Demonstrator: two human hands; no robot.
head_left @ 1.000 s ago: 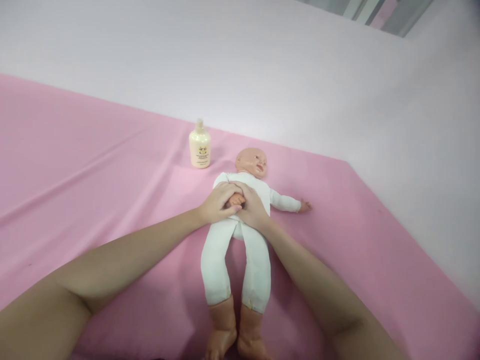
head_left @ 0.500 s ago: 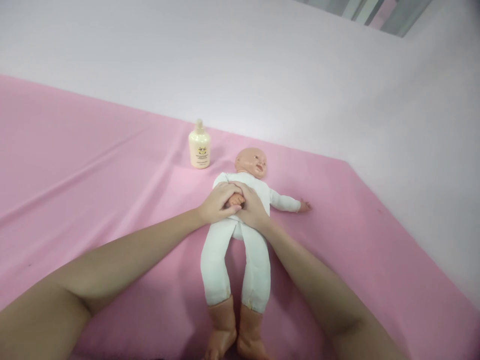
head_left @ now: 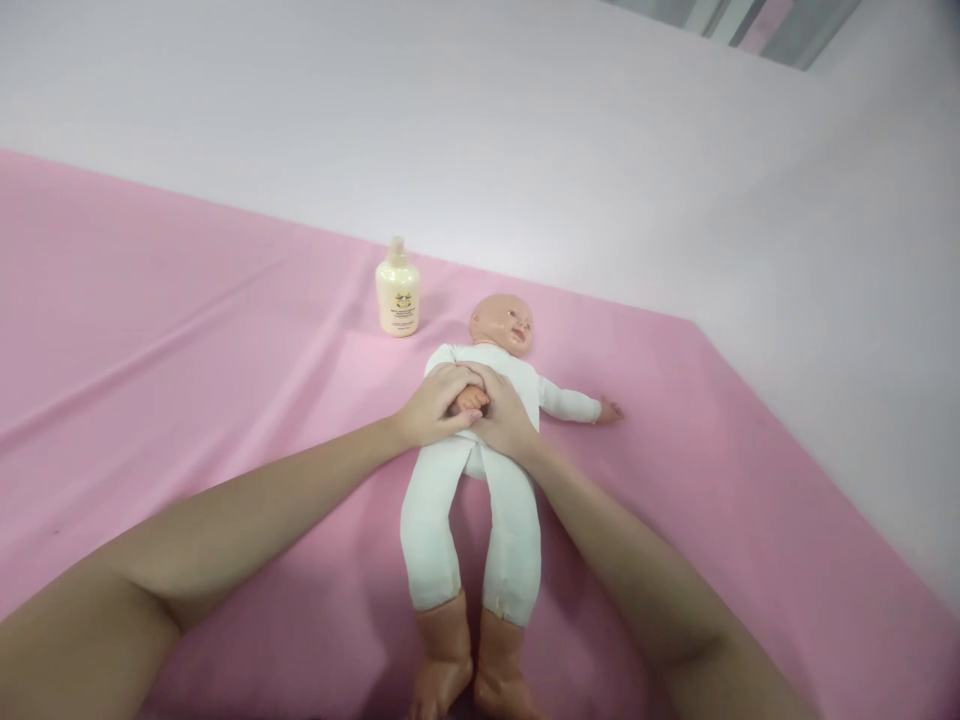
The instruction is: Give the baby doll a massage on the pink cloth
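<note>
From the head view, the left hand (head_left: 433, 405) and right hand (head_left: 504, 412) close together around the doll's hand (head_left: 471, 400) over its chest — the doll (head_left: 480, 470) looks light, soft-bodied, stiff-limbed, best held at the torso — bottle (head_left: 397, 290) beyond the left hand.

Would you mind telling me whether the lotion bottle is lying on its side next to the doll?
No, the lotion bottle stands upright on the pink sheet, just beyond the baby doll near its head.

the cream bottle (head_left: 397, 293) carries a small emblem and print, too small to read.
</note>
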